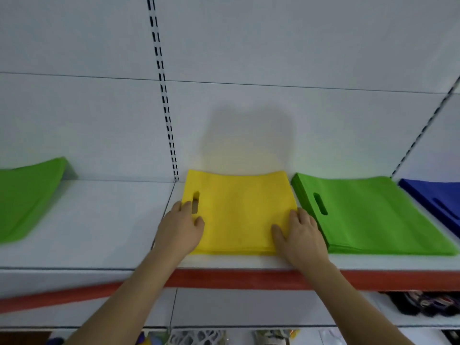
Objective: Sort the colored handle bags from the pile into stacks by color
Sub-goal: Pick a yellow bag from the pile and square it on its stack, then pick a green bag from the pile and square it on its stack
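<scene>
Both hands rest on the yellow stack [239,210] at frame centre. Left hand [183,229] lies at its left edge by the handle slot, thumb on top, fingers loosely curled. Right hand [300,235] lies flat, fingers spread, on its lower right corner. Shelf [99,220] is bare to the left. Green stack [368,215] sits just beside on the right; blue stack [438,197] beyond. Loose green bag [27,195] far left.

No text, label, brand, number or sign can be read anywhere in the head view.
</scene>
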Tool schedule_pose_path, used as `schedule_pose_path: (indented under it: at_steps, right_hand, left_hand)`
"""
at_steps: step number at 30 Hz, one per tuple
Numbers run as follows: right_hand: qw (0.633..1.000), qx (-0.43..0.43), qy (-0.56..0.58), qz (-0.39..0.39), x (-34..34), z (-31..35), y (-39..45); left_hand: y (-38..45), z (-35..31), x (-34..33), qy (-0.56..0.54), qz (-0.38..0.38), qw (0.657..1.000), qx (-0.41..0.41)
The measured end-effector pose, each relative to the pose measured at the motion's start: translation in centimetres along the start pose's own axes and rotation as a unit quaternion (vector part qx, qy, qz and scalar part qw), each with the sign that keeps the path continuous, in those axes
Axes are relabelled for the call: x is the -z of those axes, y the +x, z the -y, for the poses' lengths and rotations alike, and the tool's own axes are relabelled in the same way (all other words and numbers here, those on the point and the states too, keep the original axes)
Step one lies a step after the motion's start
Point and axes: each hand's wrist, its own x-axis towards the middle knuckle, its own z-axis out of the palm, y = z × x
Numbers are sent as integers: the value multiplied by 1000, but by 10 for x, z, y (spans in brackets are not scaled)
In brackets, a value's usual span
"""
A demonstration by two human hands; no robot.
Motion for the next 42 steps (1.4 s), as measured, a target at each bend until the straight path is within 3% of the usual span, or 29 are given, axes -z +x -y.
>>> schedule_pose_path:
  at_steps: [11,15,21,30,42]
  right_hand:
    - [999,-4,-14,31,11,9,-5]
    - [998,40,-36,-34,18,13,-5]
    - [992,103,-20,-67,10,40,-22]
    - [983,166,-12,-75,3,133,-66]
    - [970,240,4,-24,-31,352,-160]
  left_hand:
    - [-1,-8,11,33,26,999,32]
    - [-12,-21,23,47,-38,998,19]
    - [-45,1,32,67,-116,991,13]
    - [-94,93,59,89,-148,983,56]
    - [-168,314,145,116,-139,976,124]
